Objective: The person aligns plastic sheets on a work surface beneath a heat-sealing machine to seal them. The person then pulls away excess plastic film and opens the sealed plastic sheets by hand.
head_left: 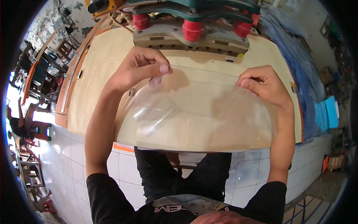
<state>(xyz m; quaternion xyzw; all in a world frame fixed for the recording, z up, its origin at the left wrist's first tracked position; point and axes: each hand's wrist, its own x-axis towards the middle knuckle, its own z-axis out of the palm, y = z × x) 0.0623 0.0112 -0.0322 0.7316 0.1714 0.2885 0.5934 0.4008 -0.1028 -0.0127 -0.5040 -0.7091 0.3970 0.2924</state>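
A clear plastic sheet point(201, 100) hangs between my two hands over the cream-coloured work table point(95, 71). With thumb and fingers pinched, my left hand point(143, 67) grips its upper left corner. My right hand point(263, 84) pinches the upper right corner the same way. The sheet's far edge runs nearly straight from hand to hand, and its lower part droops toward the table's front edge. Light glints off a fold at the sheet's left side. Just beyond my hands is a machine's heavy metal plate point(190, 41).
Red cylindrical mounts point(192, 30) join the plate to a green frame point(194, 15). A small dark block point(229, 59) lies below the plate. Blue plastic sheeting point(302, 71) lines the right side. At the left are stools point(41, 130) and a seated person point(20, 123).
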